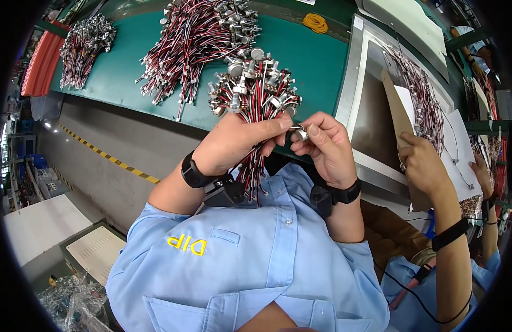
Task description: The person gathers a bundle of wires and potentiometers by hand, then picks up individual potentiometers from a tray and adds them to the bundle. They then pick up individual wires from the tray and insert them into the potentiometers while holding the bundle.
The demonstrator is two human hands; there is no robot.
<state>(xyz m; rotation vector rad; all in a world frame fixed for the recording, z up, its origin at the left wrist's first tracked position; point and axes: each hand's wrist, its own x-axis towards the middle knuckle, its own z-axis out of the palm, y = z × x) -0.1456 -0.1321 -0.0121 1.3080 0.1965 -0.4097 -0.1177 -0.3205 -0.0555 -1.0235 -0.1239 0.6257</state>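
My left hand (pixel 242 141) grips a bundle of red, black and white wires (pixel 257 99) tipped with small metal switch parts; the wire tails hang down toward my chest. My right hand (pixel 325 146) pinches one small metal part (pixel 301 133) at the edge of that bundle, between thumb and forefinger. Both hands are held close together above the edge of the green table (pixel 317 61). Both wrists wear black bands.
More wire bundles lie on the green table: a large one (pixel 195 39) behind my hands and another (pixel 84 47) at far left. A yellow coil (pixel 315 22) lies further back. At right, a co-worker's hand (pixel 425 163) holds brown card (pixel 397 110) by another wire pile (pixel 425 97).
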